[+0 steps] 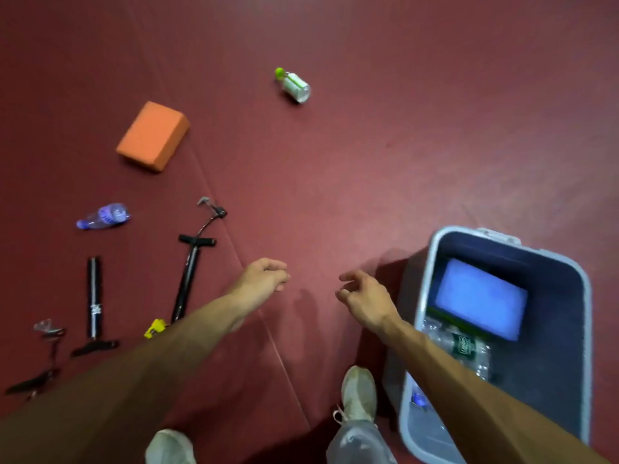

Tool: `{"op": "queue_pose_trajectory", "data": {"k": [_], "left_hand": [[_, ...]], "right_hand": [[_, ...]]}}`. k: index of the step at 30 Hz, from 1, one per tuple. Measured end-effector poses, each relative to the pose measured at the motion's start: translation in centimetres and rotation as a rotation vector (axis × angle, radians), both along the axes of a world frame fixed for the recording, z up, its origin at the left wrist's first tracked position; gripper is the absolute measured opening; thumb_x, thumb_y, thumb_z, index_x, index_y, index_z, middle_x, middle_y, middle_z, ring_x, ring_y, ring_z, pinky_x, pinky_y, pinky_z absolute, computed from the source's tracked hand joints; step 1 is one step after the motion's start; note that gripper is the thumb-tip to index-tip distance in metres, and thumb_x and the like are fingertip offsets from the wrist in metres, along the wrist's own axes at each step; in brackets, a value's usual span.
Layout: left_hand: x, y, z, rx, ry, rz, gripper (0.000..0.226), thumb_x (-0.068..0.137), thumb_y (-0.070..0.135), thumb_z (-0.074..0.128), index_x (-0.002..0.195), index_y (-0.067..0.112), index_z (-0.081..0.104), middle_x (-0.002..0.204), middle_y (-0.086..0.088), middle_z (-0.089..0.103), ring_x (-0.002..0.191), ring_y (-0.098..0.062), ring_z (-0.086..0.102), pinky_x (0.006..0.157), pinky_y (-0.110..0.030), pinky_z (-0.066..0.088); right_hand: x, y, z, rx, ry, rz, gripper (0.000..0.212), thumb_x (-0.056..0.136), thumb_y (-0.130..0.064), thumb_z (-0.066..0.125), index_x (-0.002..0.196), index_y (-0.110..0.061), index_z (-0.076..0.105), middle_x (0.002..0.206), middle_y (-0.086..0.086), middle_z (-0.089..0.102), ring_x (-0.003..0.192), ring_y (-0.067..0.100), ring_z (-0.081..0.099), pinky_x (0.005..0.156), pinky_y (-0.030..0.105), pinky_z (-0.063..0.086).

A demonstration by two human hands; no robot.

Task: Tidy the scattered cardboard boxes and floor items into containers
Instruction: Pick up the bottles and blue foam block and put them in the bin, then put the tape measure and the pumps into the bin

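Floor items still lie scattered across the red mat. At the far left is a small black pump (31, 383), then a longer black pump (93, 303), a purple-tinted bottle (104, 216) on its side and an orange block (152, 135). A third pump (191, 276) lies beside the left forearm, and a green-capped bottle (294, 83) sits well apart, farther out.

The left hand (264, 274) hangs over bare mat, fingers loosely curled, holding nothing. The right hand (363, 296) hovers just beside the bin (556, 363), fingers slack and half bent, also empty. Inside the bin are a pale blue block (482, 298) and a crushed clear bottle (462, 344). By my reckoning the job is only partly done, with about six things left to collect.
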State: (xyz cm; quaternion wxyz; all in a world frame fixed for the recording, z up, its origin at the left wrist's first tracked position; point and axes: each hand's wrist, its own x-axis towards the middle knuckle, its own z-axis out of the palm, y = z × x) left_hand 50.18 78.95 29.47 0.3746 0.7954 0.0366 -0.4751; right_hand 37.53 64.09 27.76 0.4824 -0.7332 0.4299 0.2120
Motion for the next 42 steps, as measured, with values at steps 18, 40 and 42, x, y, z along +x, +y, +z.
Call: {"op": "queue_pose_trajectory", "data": {"k": [18,40,42], "left_hand": [[10.8,44.7,-4.2,0.186,-0.037,0.518,0.020,0.085,0.007,0.057,0.100,0.016,0.066,0.093,-0.006,0.066,0.092,-0.023,0.063,0.073,-0.025,0.046],[11.1,39.7,-41.9,0.412,-0.029,0.463,0.073,0.066,0.046,0.079,0.127,0.026,0.044,0.128,-0.009,0.031,0.124,-0.030,0.040,0.105,-0.033,0.035],[11.7,38.9,-42.2,0.404,-0.039,0.465,0.052,0.065,0.039,0.082,0.105,0.023,0.053,0.115,-0.007,0.041,0.111,-0.029,0.051,0.094,-0.028,0.040]], "right_hand": [[20.3,33.2,-6.7,0.094,0.135,0.313,0.024,0.082,-0.021,0.067,0.104,-0.023,0.058,0.098,0.005,0.067,0.093,0.024,0.062,0.095,0.046,0.050],[26.3,37.4,-42.5,0.155,0.074,-0.070,0.063,0.062,-0.025,0.081,0.111,-0.004,0.046,0.100,0.014,0.065,0.082,0.030,0.069,0.063,0.046,0.060],[26.5,37.0,-41.2,0.214,0.117,-0.073,0.050,0.073,-0.013,0.075,0.114,-0.001,0.049,0.099,0.016,0.068,0.072,0.025,0.069,0.052,0.037,0.059]]}}
